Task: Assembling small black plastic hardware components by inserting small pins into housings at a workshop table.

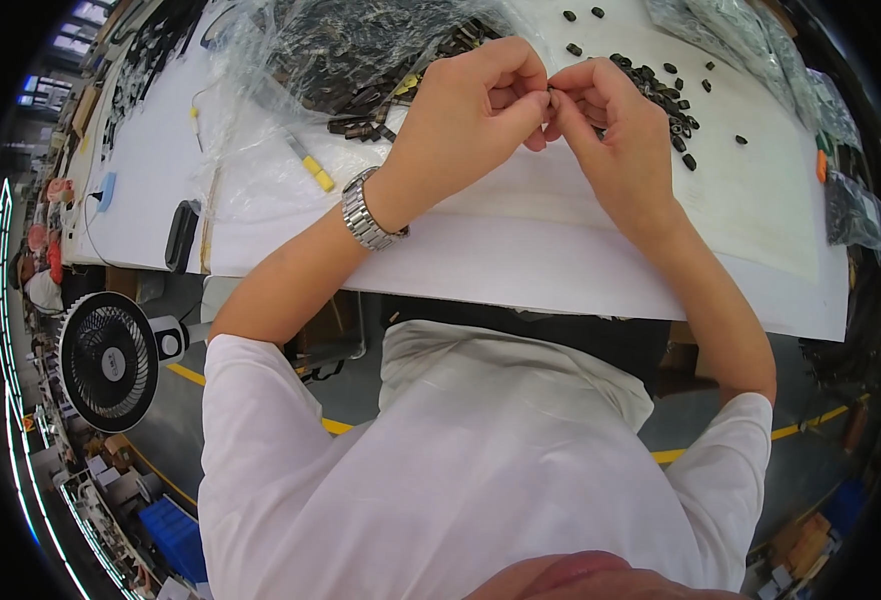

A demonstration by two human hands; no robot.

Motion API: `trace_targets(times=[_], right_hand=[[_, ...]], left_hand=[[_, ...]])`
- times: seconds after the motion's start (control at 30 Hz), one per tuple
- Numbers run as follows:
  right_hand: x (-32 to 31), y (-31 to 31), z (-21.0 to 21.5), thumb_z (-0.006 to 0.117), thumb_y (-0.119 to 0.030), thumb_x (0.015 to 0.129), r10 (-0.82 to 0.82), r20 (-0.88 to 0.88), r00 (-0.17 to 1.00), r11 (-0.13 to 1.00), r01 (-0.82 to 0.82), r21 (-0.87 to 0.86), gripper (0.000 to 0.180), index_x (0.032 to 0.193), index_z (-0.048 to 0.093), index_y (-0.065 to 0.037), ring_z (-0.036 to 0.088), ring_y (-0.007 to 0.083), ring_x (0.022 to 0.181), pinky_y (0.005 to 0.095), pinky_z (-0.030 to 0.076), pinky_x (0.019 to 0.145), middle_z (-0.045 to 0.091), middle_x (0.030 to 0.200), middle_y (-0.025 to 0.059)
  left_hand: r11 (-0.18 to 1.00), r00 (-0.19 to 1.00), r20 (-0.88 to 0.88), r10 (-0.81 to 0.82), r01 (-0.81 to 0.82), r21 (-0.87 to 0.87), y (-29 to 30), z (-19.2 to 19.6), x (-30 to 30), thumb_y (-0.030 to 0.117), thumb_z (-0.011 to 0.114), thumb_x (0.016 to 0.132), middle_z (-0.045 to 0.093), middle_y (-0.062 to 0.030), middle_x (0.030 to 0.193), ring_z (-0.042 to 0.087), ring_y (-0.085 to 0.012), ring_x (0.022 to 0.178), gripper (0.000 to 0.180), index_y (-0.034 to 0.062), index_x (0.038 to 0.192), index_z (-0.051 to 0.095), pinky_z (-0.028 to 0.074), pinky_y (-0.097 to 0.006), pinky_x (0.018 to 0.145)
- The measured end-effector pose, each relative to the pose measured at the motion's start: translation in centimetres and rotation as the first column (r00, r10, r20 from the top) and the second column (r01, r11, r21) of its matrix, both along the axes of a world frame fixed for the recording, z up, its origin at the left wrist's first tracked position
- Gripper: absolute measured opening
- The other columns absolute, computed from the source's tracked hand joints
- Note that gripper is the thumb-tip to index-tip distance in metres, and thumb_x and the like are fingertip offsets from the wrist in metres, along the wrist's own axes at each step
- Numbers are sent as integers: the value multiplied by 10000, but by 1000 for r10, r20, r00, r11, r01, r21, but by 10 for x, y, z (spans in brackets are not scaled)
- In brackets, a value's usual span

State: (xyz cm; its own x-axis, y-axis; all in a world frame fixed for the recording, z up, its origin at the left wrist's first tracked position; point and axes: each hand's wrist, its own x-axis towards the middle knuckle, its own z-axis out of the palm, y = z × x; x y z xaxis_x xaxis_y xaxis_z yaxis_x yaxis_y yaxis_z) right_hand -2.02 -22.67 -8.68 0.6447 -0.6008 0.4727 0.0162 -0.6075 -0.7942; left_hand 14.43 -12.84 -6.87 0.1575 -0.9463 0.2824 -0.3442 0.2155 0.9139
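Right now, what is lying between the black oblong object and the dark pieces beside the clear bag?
In the head view, a slim yellow-ended tool and some clear plastic lie between the black oblong object and the dark pieces.

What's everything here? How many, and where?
Worktable: 1, white, centre
Plastic bag: 1, clear, top centre
Slim parts: many, dark, beside bag
Small pieces: many, black, upper right
Tool: 1, yellow, upper left
Oblong object: 1, black, left
Electric fan: 1, black and white, left
Bags: several, clear, right edge
Crate: 1, blue, lower left
Background clutter: uncountable, mixed, edges
Wristwatch: 1, silver, centre left
Tiny piece: 1, dark, pinched, top centre
Shirt: 1, white, lower centre
Left hand, right hand: 2, bare, top centre
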Motion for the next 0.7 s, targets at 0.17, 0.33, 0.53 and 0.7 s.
trace_targets(times=[0.17, 0.33, 0.53, 0.7], right_hand=[[2, 1, 4, 671, -56, 1019, -108, 80, 991, 980, 120, -161, 84, 1094, 661, -20, 759, 192, 802, 311, 591, 720, 763, 923, 95], [-3, 2, -1, 675, -34, 1019, -27, 184, 983, 977, 65, -205, 80, 1098, 663, -34, 747, 189, 801, 289, 575, 716, 757, 957, 87], [-8, 5, 5, 662, -21, 1025, 48, 149, 988, 991, -29, -132, 92, 1114, 684, -22, 739, 149, 809, 280, 575, 721, 746, 896, 61], [-2, 3, 3, 683, -37, 1008, 98, 178, 979, 984, -122, 127, 133, 1134, 710, -6, 752, 130, 843, 271, 594, 784, 768, 925, 59]], left_hand=[[955, 820, -523, -234, 295, 36, -8, 3, 19, 117, 646, 1056, 733, -99, 985, 769, -184, 859, 165, -24, 1141, 637, 654, -364, 865], [884, 625, -715, -314, 467, 20, -10, -5, 29, 114, 640, 1058, 735, -106, 986, 768, -191, 865, 203, -28, 1204, 645, 666, -407, 859], [894, 732, -593, -337, 446, 43, 0, 11, 26, 106, 679, 1018, 726, -94, 975, 770, -195, 797, 187, -29, 1147, 661, 671, -397, 802], [999, 999, 6, -42, 42, 31, 7, 20, 17, 26, 699, 958, 731, -65, 920, 776, -171, 803, 117, -23, 1058, 662, 643, -293, 741]])
